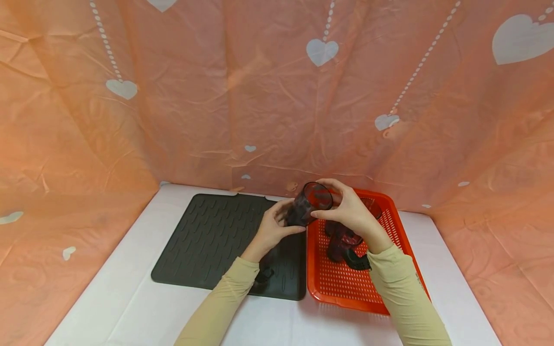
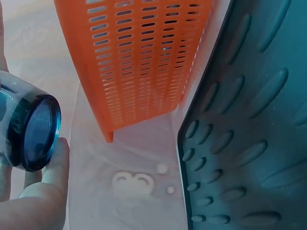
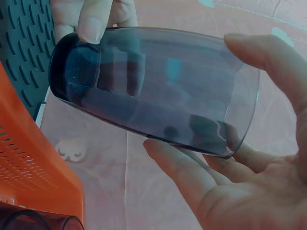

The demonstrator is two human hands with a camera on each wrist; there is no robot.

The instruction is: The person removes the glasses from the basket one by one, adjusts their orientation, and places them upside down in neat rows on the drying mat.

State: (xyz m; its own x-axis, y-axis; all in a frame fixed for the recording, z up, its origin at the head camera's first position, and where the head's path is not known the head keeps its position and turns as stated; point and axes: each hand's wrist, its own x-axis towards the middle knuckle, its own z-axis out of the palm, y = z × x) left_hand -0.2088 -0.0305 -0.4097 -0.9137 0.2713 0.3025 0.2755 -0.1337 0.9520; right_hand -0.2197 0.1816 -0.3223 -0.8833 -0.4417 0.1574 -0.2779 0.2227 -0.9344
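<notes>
Both hands hold one dark tinted drinking glass (image 1: 301, 206), tilted in the air above the line where the mat and basket meet. My left hand (image 1: 271, 227) grips it near the thick base, thumb on one side and fingers on the other, as the right wrist view also shows. My right hand (image 1: 348, 207) holds it near the open rim, its thumb (image 3: 264, 52) and fingers on opposite sides of the glass wall. Under the right forearm, several more tinted glasses (image 1: 337, 245) lie in the orange-red basket (image 1: 342, 295), partly hidden by the arm.
A dark drying mat (image 1: 212, 240) with raised ridges lies left of the basket. On its near right part sits a small dark object (image 1: 264, 275), half covered by the left forearm. A black curved piece (image 1: 357, 261) is in the basket. Orange cloth with hearts (image 1: 277, 96) hangs behind the white table.
</notes>
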